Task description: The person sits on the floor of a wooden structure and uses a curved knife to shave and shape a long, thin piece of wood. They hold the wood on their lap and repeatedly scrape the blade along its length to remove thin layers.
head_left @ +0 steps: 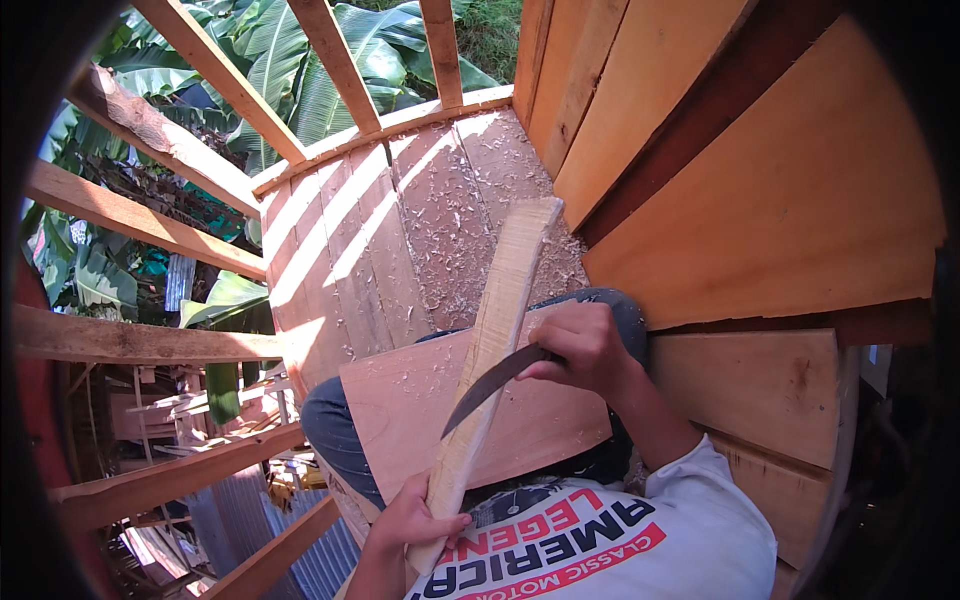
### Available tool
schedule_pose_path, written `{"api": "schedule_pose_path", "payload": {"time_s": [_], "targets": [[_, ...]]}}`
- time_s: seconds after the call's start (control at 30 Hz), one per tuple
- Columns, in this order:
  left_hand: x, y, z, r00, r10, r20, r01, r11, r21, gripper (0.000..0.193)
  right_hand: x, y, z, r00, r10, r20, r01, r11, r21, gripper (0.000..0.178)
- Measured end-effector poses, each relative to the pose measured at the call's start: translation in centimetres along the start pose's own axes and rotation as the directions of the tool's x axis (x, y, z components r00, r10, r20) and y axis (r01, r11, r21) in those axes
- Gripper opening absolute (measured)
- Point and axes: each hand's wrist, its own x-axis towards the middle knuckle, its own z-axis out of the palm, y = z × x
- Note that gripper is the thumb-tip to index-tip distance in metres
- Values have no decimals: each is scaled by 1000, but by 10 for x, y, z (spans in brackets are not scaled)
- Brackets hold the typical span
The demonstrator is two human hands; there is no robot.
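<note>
A long pale strip of wood [492,310] slants from my belly out past my knees, its far end broad and squared. Around its near end my left hand [420,517] is closed, thumb across the top. In my right hand [582,350] I grip a knife [490,388] by its handle, which my fingers mostly hide. The dark curved blade lies across the middle of the strip, its tip pointing left and toward me. Beneath both, a flat wooden board [390,395] rests over my lap.
Wood shavings [470,240] litter the plank floor [350,270] ahead. An orange-brown plank wall [760,200] stands close on my right. Wooden railing bars [150,220] fan out on the left and ahead, with banana leaves [290,75] beyond. Corrugated metal sheets [230,530] lie outside at lower left.
</note>
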Motion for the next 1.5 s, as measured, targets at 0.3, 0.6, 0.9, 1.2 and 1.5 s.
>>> {"api": "schedule_pose_path", "payload": {"time_s": [0.3, 0.6, 0.9, 1.2, 1.5], "targets": [[0, -5, 3, 999, 52, 5, -52, 998, 24, 52, -23, 10, 2, 682, 698, -219, -593, 703, 393, 37], [-7, -20, 6, 998, 59, 6, -60, 998, 28, 50, -36, -8, -7, 731, 612, -301, -583, 790, 190, 36], [-5, -44, -5, 998, 49, -31, -42, 980, 194, 47, -60, -42, -22, 581, 813, -23, -639, 474, 606, 27], [5, -39, 3, 992, 125, -5, -117, 937, 328, 53, -70, -58, -57, 712, 588, 384, -663, 382, 644, 17], [-12, -45, -4, 995, 58, -84, -20, 919, 393, 56, -82, -45, -73, 596, 776, 206, -581, 240, 778, 21]]}}
